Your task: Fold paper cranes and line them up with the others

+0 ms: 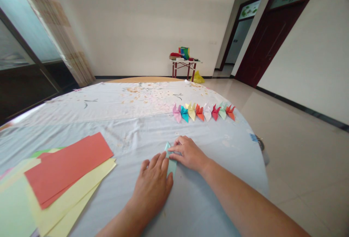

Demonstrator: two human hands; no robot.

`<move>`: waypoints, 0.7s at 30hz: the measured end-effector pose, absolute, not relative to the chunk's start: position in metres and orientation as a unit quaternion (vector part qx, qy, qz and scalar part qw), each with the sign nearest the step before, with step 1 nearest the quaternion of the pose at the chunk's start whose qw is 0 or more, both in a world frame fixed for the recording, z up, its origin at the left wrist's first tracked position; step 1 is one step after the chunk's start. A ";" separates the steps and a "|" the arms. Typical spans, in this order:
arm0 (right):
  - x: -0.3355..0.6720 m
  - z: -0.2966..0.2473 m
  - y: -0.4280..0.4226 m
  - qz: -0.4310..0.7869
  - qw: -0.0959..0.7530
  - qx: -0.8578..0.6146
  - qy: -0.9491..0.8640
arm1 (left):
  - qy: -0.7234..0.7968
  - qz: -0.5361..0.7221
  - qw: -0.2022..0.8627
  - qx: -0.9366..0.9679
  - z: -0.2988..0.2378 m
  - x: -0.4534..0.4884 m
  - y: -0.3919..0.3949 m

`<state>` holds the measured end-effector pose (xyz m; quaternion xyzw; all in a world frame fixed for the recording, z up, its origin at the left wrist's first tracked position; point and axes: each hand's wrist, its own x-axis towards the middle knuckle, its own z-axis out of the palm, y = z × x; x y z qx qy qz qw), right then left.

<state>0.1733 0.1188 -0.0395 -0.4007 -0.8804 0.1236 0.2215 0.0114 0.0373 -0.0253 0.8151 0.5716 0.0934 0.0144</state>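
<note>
A small light-blue folded paper [170, 164] lies on the cloth-covered round table [131, 124] in front of me. My left hand [152, 184] lies flat on its left part, fingers stretched out and pressing down. My right hand [189, 153] rests on its upper right, fingers curled, with a fingertip pressing the paper's pointed top. Most of the paper is hidden under both hands.
A row of several folded paper cranes [203, 112] in mixed colours stands behind my hands. Red [68, 168], yellow [73, 198] and green sheets lie stacked at the left. The table's edge curves at the right; a small red-legged table [185, 64] stands by the far wall.
</note>
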 end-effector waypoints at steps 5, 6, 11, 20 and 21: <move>0.173 -0.037 0.117 0.097 0.207 -0.404 -0.886 | 0.572 0.094 0.014 0.815 -0.023 0.011 0.036; 0.173 -0.037 0.117 0.097 0.205 -0.404 -0.886 | 0.572 0.094 0.013 0.815 -0.024 0.011 0.037; 0.174 -0.036 0.117 0.100 0.203 -0.399 -0.889 | 0.564 0.098 0.017 0.820 -0.027 0.009 0.038; 0.174 -0.034 0.117 0.105 0.198 -0.405 -0.887 | 0.567 0.068 0.036 0.820 -0.023 0.010 0.040; 0.174 -0.034 0.117 0.105 0.197 -0.404 -0.887 | 0.567 0.070 0.037 0.820 -0.022 0.010 0.039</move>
